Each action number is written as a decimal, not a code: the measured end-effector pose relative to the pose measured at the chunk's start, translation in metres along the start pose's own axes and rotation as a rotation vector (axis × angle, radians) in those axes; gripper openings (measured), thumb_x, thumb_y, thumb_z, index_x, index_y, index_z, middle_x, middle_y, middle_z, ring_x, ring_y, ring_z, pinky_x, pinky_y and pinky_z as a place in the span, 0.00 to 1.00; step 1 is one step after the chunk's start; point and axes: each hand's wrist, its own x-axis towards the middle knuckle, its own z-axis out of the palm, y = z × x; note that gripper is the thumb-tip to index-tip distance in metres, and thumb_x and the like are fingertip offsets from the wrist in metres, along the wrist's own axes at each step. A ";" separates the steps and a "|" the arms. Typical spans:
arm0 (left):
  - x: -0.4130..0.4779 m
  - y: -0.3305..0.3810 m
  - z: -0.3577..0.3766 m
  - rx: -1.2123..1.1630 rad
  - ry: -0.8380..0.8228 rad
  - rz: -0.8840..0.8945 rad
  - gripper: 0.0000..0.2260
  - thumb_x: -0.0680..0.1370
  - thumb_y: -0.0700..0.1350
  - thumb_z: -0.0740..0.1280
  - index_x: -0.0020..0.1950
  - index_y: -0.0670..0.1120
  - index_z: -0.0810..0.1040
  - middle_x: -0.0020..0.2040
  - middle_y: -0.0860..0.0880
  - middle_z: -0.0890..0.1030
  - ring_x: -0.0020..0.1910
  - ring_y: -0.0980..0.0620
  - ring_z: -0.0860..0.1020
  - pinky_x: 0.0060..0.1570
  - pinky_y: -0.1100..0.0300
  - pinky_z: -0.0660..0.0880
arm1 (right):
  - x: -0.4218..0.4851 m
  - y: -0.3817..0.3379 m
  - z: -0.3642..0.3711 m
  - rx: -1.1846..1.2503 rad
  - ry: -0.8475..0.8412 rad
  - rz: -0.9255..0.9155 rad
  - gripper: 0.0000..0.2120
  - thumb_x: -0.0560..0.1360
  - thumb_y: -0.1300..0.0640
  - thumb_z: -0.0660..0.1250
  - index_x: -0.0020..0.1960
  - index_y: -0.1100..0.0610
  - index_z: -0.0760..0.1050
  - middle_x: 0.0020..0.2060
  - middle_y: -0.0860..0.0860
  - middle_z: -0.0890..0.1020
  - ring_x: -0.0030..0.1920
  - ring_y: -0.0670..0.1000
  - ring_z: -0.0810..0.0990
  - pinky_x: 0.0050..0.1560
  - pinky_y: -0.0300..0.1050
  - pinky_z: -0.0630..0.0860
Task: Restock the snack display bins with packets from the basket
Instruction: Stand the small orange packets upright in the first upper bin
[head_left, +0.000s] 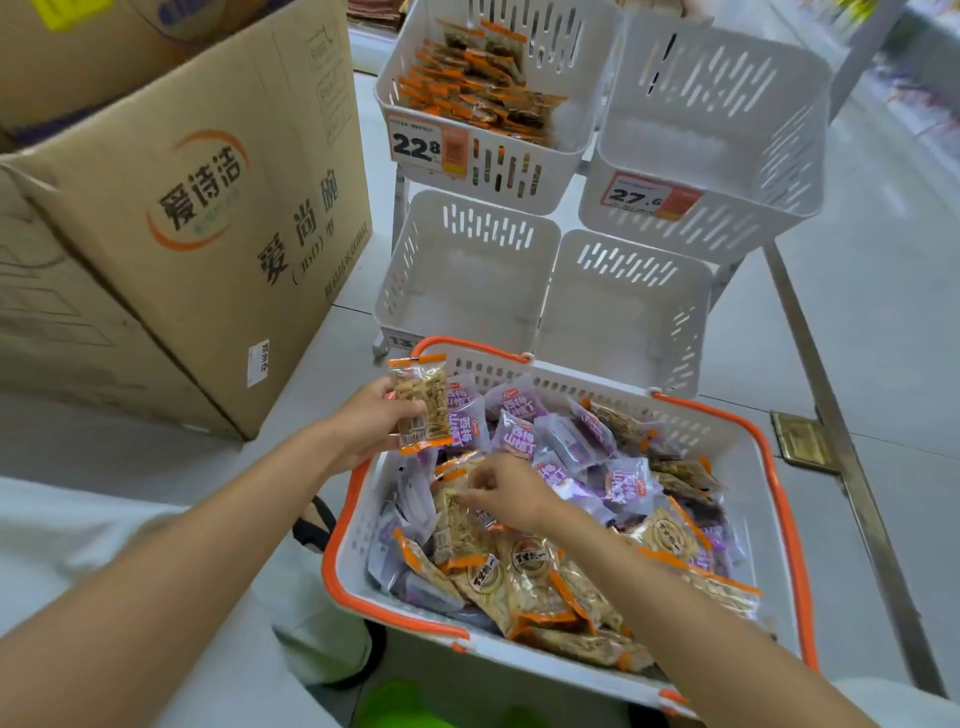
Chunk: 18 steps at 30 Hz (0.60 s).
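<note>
Two bare forearms enter from the bottom edge, over a white garment.

Head view, listed near to far:

- Green object (395, 706), bottom edge, blurred; kind cannot be told.
- Basket (787, 499): white slotted walls, orange rim and handles, standing on the pale tiled floor (857, 364). It holds a loose heap of purple packets (519, 431) towards the far side and tan packets (524, 566) with orange end seals towards the near side.
- Right hand (511, 493): inside the basket, palm down, its fingers (478, 480) bent onto the top of one tan packet at the left of the heap. Fingertips touch the wrapper; whether they grip it cannot be told.
- Left hand (363, 421): above the basket's far left corner, holding the held packet (423, 402) upright, thumb across its front, other fingers behind. This packet is tan with orange seals, clear of the heap.
- Lower left bin (415, 270) and lower right bin (691, 322): white, slotted, side by side just beyond the basket.
- Upper left bin (483, 171): part-filled with orange-edged packets (483, 88); price tag (415, 145) reads 22.8.
- Upper right bin (727, 228): second price tag (639, 196) reads 27.6.
- Cardboard box (208, 234): large, printed, left of the bins.
</note>
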 end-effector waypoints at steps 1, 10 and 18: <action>-0.001 -0.001 0.000 -0.026 0.001 0.014 0.12 0.81 0.35 0.63 0.63 0.45 0.72 0.56 0.42 0.82 0.54 0.45 0.82 0.51 0.50 0.80 | 0.002 0.001 -0.001 0.026 0.032 0.011 0.15 0.80 0.57 0.65 0.35 0.59 0.73 0.29 0.51 0.73 0.31 0.48 0.70 0.36 0.47 0.71; -0.010 0.015 0.027 -0.214 -0.099 0.102 0.09 0.83 0.44 0.62 0.63 0.48 0.72 0.56 0.44 0.82 0.50 0.46 0.83 0.52 0.47 0.81 | 0.003 -0.046 -0.067 0.367 0.565 -0.113 0.11 0.84 0.52 0.56 0.52 0.56 0.74 0.37 0.49 0.80 0.36 0.47 0.78 0.37 0.44 0.76; -0.013 0.022 0.032 -0.313 -0.135 0.084 0.11 0.79 0.36 0.67 0.58 0.47 0.73 0.55 0.43 0.82 0.45 0.48 0.85 0.39 0.55 0.82 | 0.007 -0.034 -0.079 0.476 0.317 -0.044 0.26 0.75 0.46 0.71 0.70 0.51 0.72 0.64 0.47 0.77 0.62 0.47 0.76 0.63 0.50 0.75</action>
